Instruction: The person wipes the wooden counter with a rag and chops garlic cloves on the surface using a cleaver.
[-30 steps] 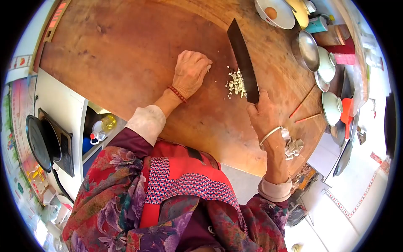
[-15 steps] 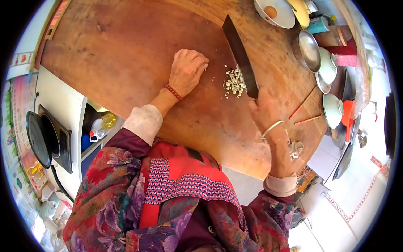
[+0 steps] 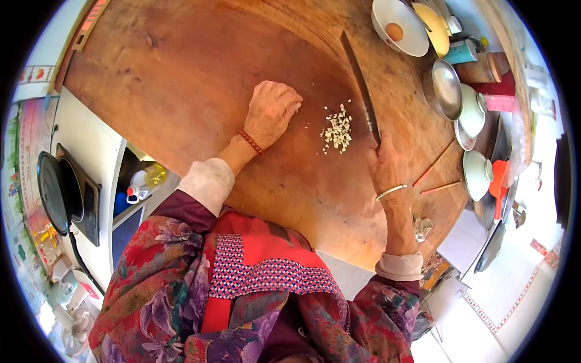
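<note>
Finely chopped pale pieces (image 3: 337,130) lie in a small pile on the wooden table (image 3: 181,78). To the right of the pile is a long dark cleaver (image 3: 361,85), seen nearly edge-on, its tip pointing away from me. My right hand (image 3: 389,162) is wrapped round its handle, which the fingers hide. Left of the pile, my left hand (image 3: 273,110) rests on the wood with its fingers curled together; whatever they pinch is too small to make out. A red bead bracelet circles the left wrist.
A white bowl (image 3: 400,27) with an egg, a metal bowl (image 3: 446,89) and green-white bowls (image 3: 478,175) line the right side. Two red-ended chopsticks (image 3: 434,163) lie near them. A crumpled pale item (image 3: 422,228) is beside my right forearm. A dark pan (image 3: 53,192) stands at left.
The cleaver has shifted off the pile to the right and turned from showing its broad face to nearly edge-on. The pile now shows more spread out. My left hand stays curled in about the same place.
</note>
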The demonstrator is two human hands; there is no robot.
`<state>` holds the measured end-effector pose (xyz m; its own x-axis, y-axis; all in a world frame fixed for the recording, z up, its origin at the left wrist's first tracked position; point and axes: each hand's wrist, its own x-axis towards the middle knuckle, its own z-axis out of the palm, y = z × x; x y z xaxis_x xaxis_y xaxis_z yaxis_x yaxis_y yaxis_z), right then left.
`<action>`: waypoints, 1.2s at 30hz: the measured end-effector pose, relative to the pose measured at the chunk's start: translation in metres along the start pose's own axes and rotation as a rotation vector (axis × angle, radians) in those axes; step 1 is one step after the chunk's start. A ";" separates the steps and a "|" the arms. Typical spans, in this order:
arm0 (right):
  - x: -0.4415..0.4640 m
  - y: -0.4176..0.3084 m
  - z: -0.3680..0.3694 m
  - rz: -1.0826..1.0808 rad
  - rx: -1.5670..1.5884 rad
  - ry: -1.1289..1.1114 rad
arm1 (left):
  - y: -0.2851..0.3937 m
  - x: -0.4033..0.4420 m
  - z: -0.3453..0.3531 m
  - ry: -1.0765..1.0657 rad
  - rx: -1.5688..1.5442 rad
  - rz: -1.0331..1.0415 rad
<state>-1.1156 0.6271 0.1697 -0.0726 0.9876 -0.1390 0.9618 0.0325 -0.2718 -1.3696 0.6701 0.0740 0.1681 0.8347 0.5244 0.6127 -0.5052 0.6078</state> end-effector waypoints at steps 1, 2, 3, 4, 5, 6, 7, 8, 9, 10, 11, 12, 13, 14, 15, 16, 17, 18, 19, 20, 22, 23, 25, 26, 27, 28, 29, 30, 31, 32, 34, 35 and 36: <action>0.001 0.005 0.003 -0.006 -0.013 0.064 | 0.000 0.000 0.000 -0.009 0.000 -0.007; 0.003 0.009 0.003 -0.011 -0.026 0.129 | -0.001 0.000 0.000 -0.006 0.002 -0.006; 0.007 0.012 -0.001 -0.012 -0.026 0.129 | -0.001 0.000 0.000 -0.001 0.001 0.000; 0.012 0.015 -0.007 -0.034 -0.036 0.119 | -0.001 0.000 0.000 0.004 -0.001 0.007; 0.015 0.016 -0.011 -0.054 -0.046 0.111 | 0.000 0.000 0.000 0.006 -0.003 0.010; 0.016 0.016 -0.012 -0.052 -0.049 0.117 | -0.001 0.000 0.000 0.007 -0.010 0.011; 0.017 0.015 -0.012 -0.039 -0.108 0.068 | 0.000 0.000 0.000 0.009 -0.015 0.011; 0.018 0.013 -0.012 -0.029 -0.166 0.017 | 0.000 0.000 0.001 0.013 -0.016 0.011; 0.015 0.009 -0.010 -0.034 -0.169 0.017 | 0.000 0.001 0.001 0.019 -0.019 0.006; 0.007 0.004 -0.005 -0.084 -0.175 0.054 | 0.000 0.000 0.001 0.022 -0.021 -0.001; -0.003 0.000 0.001 -0.130 -0.181 0.087 | 0.000 -0.002 0.000 0.021 -0.021 -0.007; -0.012 -0.002 0.008 -0.128 -0.183 0.083 | -0.001 -0.001 0.000 0.021 -0.020 0.001; -0.020 -0.003 0.015 -0.120 -0.123 0.057 | -0.001 0.000 0.000 0.023 -0.020 0.011; -0.028 -0.005 0.018 -0.113 -0.064 0.030 | -0.001 0.000 0.001 0.023 -0.026 0.008; -0.035 -0.012 0.016 -0.048 0.091 -0.020 | -0.001 -0.001 0.001 0.024 -0.030 0.009; -0.039 -0.019 0.008 -0.047 0.089 -0.023 | -0.001 -0.001 0.001 0.025 -0.031 0.011; -0.042 -0.029 -0.003 0.014 0.098 -0.078 | -0.001 -0.001 0.000 0.024 -0.032 0.009; -0.044 -0.035 -0.006 0.078 0.107 -0.133 | -0.001 -0.001 0.000 0.025 -0.029 0.012; -0.046 -0.041 -0.004 0.084 0.110 -0.133 | 0.000 -0.001 0.000 0.024 -0.030 0.018; -0.048 -0.046 -0.001 0.126 0.012 -0.133 | -0.001 -0.001 0.000 0.020 -0.036 0.024; -0.051 -0.056 0.002 0.177 -0.095 -0.129 | -0.001 -0.001 0.001 0.022 -0.039 0.016; -0.050 -0.061 0.007 0.155 -0.095 -0.123 | -0.002 0.001 0.002 0.026 -0.043 0.022; -0.049 -0.065 0.004 0.132 -0.035 -0.130 | -0.001 -0.001 -0.001 0.017 -0.045 0.012; -0.045 -0.064 -0.004 0.138 -0.034 -0.121 | -0.001 0.001 -0.001 0.018 -0.049 0.022; -0.042 -0.061 -0.014 0.148 0.085 -0.138 | -0.001 0.000 -0.001 0.019 -0.047 0.023; -0.040 -0.060 -0.018 0.157 0.206 -0.160 | -0.001 -0.001 -0.001 0.019 -0.044 0.019; -0.042 -0.062 -0.015 0.124 0.159 -0.139 | -0.002 -0.002 -0.001 0.017 -0.046 0.019; -0.044 -0.067 -0.006 0.129 0.158 -0.138 | -0.003 -0.001 0.000 0.019 -0.048 0.022; -0.047 -0.073 0.007 0.169 0.103 -0.098 | -0.003 0.000 0.000 0.024 -0.051 0.023; -0.049 -0.075 0.018 0.207 0.050 -0.060 | -0.003 0.000 0.000 0.023 -0.054 0.022; -0.046 -0.073 0.014 0.159 0.093 -0.042 | -0.002 0.000 -0.002 0.012 -0.059 0.032; -0.042 -0.070 0.006 0.183 0.129 -0.078 | -0.002 0.001 -0.002 0.009 -0.064 0.041; -0.038 -0.072 -0.004 0.202 0.161 -0.117 | -0.002 0.001 -0.001 0.009 -0.067 0.038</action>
<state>-1.1809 0.5880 0.1981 0.0779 0.9469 -0.3120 0.9061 -0.1978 -0.3741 -1.3717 0.6715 0.0743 0.1833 0.8128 0.5530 0.5528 -0.5504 0.6257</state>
